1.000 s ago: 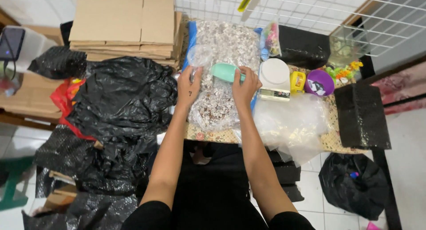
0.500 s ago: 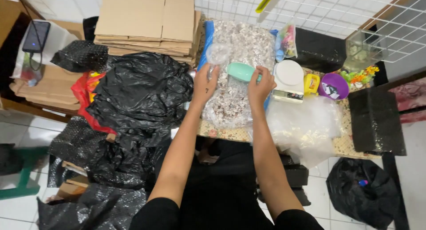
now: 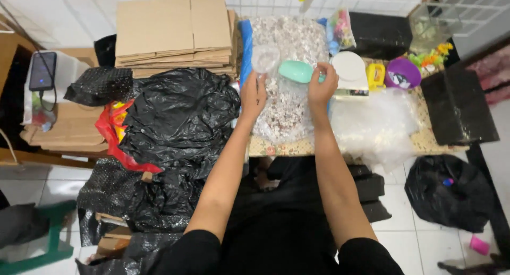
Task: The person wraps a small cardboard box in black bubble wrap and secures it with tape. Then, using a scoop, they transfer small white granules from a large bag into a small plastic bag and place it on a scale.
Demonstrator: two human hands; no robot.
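Behind a messy table [image 3: 425,142], the left hand [image 3: 254,97] pinches a clear bag [image 3: 265,60] open (for filling, maybe) while the right hand [image 3: 321,86] grips a mint scoop [image 3: 295,71].

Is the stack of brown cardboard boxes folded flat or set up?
Folded flat: the brown cardboard boxes lie as thin sheets piled one on another, layered edges showing at the front, behind the crumpled black plastic bags.

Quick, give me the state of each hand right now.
Left hand: closed on the edge of a small clear plastic bag.
Right hand: fingers pinched beside the mint-green scoop; whether it grips it cannot be told.
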